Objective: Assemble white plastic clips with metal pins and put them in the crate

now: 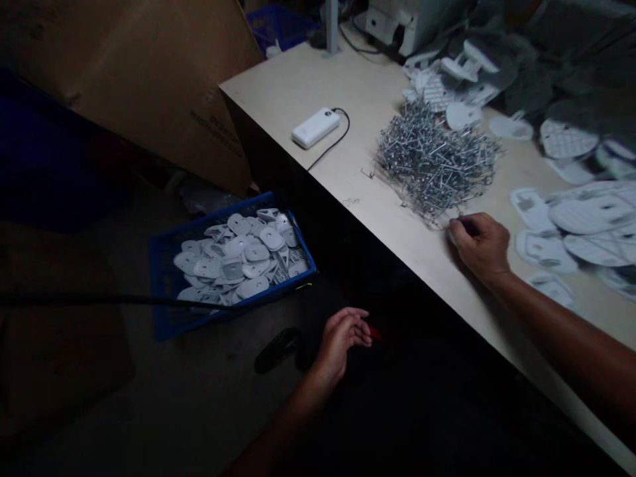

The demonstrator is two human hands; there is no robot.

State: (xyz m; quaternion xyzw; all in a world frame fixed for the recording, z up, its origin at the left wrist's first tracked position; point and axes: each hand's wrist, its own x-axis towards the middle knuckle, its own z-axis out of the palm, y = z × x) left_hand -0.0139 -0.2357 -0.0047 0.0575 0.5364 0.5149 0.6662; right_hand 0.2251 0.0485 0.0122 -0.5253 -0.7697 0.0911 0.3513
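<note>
My right hand [481, 245] rests on the pale table [382, 218], at the near edge of a heap of thin metal pins [434, 156]. Its fingers are closed with thumb against forefinger; whatever they pinch is too small to make out. To its right lie several flat white plastic pieces [544, 252]. My left hand [345, 334] hangs in the air below the table edge, fingers loosely curled and apart, with nothing visible in it. Left of that hand, a blue crate [159, 278] on the floor holds many similar white pieces [243, 255].
A white power bank [315, 127] with a black cable sits near the table's left edge. Behind the pins stands a machine [397, 23]. A large cardboard box [149, 79] leans at upper left, and a dark cable [99, 300] crosses in front of the crate.
</note>
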